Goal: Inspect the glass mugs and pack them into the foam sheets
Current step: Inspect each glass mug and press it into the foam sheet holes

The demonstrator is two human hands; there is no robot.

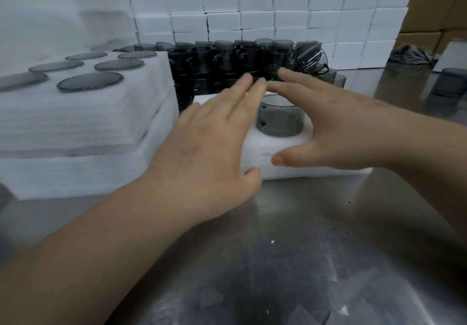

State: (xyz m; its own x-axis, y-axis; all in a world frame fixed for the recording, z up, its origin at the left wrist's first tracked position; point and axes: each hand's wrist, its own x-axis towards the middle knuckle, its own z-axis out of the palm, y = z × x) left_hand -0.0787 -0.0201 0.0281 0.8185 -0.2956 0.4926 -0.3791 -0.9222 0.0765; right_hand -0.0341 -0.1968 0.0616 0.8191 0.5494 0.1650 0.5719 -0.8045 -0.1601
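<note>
Fingers [242,89] before stacked mugs [227,59]

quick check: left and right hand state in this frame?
Left hand: open, fingers straight, over the foam sheet, holding nothing.
Right hand: open, fingers straight above the glass mug, holding nothing.

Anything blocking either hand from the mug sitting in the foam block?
Nothing visible. The mug sits in a hole in the foam block, rim exposed. The left hand is beside it, the right hand arches over it, both open, only air between. Blur hides any contact.
</note>
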